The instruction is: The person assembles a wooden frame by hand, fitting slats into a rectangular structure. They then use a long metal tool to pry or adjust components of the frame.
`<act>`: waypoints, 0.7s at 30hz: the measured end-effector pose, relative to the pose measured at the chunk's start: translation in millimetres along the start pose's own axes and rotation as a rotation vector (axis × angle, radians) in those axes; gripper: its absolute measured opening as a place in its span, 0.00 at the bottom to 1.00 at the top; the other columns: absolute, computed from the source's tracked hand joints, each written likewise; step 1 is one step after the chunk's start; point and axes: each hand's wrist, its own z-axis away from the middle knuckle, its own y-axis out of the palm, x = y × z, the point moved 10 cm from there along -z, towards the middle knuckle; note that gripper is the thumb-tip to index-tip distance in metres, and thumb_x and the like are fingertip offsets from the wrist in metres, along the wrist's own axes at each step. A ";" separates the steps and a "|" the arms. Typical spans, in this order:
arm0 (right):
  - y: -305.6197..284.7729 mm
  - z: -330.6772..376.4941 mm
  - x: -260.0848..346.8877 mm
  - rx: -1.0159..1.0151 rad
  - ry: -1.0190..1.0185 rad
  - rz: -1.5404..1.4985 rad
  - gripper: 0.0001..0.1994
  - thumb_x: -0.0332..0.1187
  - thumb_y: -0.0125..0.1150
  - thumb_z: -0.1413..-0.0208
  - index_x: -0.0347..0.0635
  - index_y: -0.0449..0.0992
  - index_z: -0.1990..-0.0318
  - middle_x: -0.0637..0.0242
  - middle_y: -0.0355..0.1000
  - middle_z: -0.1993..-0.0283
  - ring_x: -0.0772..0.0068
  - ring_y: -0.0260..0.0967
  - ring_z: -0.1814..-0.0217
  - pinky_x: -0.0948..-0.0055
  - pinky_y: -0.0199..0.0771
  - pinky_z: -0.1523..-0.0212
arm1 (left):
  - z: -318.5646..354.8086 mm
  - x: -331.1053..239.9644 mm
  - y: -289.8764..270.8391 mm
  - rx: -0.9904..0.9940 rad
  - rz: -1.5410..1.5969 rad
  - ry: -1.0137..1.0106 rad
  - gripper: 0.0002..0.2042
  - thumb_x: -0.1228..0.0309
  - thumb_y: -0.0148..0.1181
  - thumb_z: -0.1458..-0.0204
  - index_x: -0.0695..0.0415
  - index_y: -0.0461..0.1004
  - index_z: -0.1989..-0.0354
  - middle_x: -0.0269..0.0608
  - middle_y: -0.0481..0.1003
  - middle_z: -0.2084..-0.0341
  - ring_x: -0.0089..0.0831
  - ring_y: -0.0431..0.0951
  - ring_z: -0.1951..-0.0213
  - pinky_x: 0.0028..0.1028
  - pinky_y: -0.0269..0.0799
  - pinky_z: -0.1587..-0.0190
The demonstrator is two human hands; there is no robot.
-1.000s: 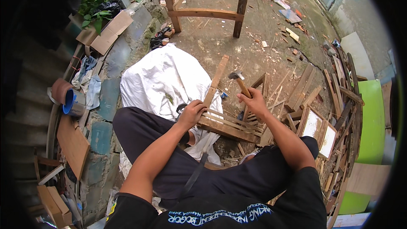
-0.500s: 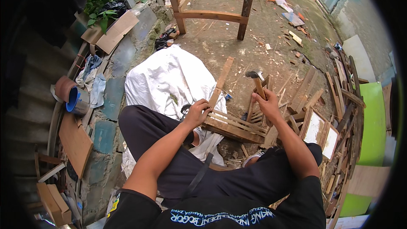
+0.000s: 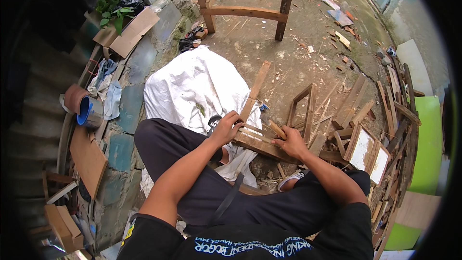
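Note:
My right hand [image 3: 291, 144] is closed round the wooden handle of a hammer [image 3: 276, 129], low over a slatted wooden frame. I cannot make out the hammer's head. The frame [image 3: 269, 150] lies between my legs, with thin slats along its upper side. At its left end, the fingers of my left hand [image 3: 227, 130] are pressed together on a wooden slat [image 3: 253, 134]; whether a nail is between them is too small to tell. A longer wooden strip [image 3: 257, 86] sticks out away from me beside that hand.
White cloth [image 3: 190, 84] covers the ground ahead on the left. Scrap wood [image 3: 353, 101] and a panelled piece [image 3: 365, 151] lie to the right. Farther off stands a wooden frame with legs [image 3: 245, 12]. A low block wall [image 3: 120, 151] runs along the left, holding a blue-lined can [image 3: 89, 112].
My right hand has swung the hammer down and inward, from raised above the frame to low over its slats. The left hand stays at the frame's left end. The view has shifted slightly.

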 end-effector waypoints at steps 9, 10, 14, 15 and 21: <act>-5.2 -2.1 9.1 0.039 0.057 0.096 0.22 0.43 0.78 0.49 0.35 0.76 0.59 0.44 0.79 0.62 0.37 0.77 0.55 0.49 0.74 0.56 | -7.0 5.4 -1.1 0.021 0.039 -0.036 0.05 0.76 0.67 0.44 0.65 0.78 0.65 0.49 0.75 0.68 0.48 0.78 0.64 0.38 0.74 0.60; -4.3 -2.6 7.1 0.043 0.062 0.100 0.22 0.43 0.78 0.49 0.35 0.76 0.59 0.44 0.79 0.62 0.37 0.77 0.55 0.49 0.73 0.56 | -7.7 5.5 -1.1 0.022 0.035 -0.042 0.05 0.76 0.67 0.44 0.65 0.79 0.65 0.49 0.75 0.68 0.48 0.79 0.64 0.38 0.74 0.60; -1.9 -4.1 4.6 0.060 0.074 0.100 0.22 0.43 0.78 0.50 0.36 0.76 0.58 0.45 0.79 0.62 0.37 0.77 0.55 0.48 0.73 0.56 | -10.0 8.6 0.0 0.040 0.030 -0.111 0.06 0.74 0.67 0.44 0.65 0.80 0.65 0.49 0.76 0.68 0.47 0.79 0.65 0.38 0.74 0.60; -2.0 -4.0 6.0 0.064 0.075 0.095 0.22 0.43 0.78 0.49 0.36 0.76 0.58 0.45 0.79 0.62 0.37 0.77 0.55 0.48 0.73 0.55 | -10.0 11.6 0.8 0.048 0.030 -0.138 0.06 0.74 0.67 0.44 0.65 0.80 0.65 0.49 0.76 0.68 0.47 0.79 0.65 0.38 0.74 0.60; -5.1 -1.2 11.0 0.050 0.040 0.058 0.21 0.43 0.77 0.48 0.35 0.75 0.59 0.45 0.78 0.63 0.37 0.77 0.55 0.49 0.73 0.55 | -8.0 5.1 -2.0 0.049 -0.029 -0.072 0.06 0.73 0.68 0.46 0.64 0.80 0.65 0.48 0.77 0.68 0.46 0.80 0.66 0.37 0.75 0.60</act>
